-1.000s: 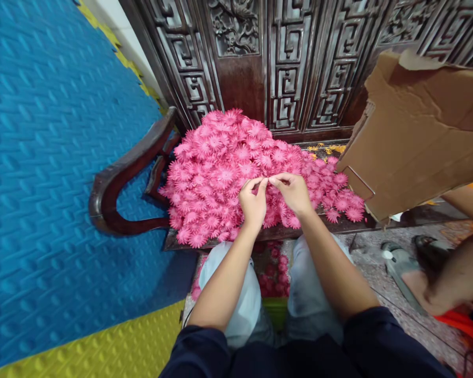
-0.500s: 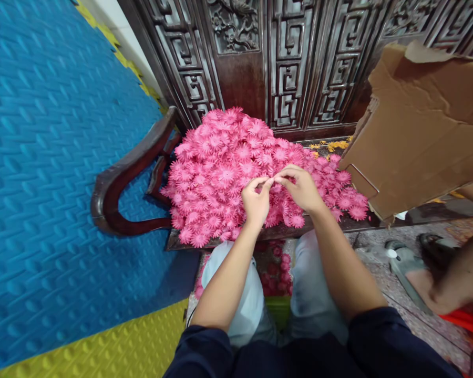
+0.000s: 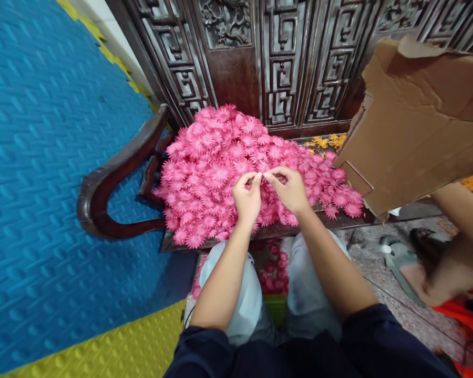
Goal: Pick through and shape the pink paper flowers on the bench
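A large heap of pink artificial flower heads (image 3: 205,173) lies on the dark wooden bench (image 3: 220,242). Above its front slope, my left hand (image 3: 247,198) is closed, thumb and forefinger pinched together. My right hand (image 3: 289,189) meets it from the right in the same kind of pinch, and the fingertips of both nearly touch. Whatever sits between the fingertips is too small to make out against the pink petals.
A torn cardboard sheet (image 3: 425,121) stands on the bench at the right, with orange pieces (image 3: 327,142) behind it. The curved wooden armrest (image 3: 98,205) is at the left. A co-worker's arm (image 3: 461,210) and sandalled foot (image 3: 405,273) show at the right.
The whole view has shifted slightly, so things appear a little further left. My hands keep their pinch close together. More of the co-worker's arm shows below the cardboard.
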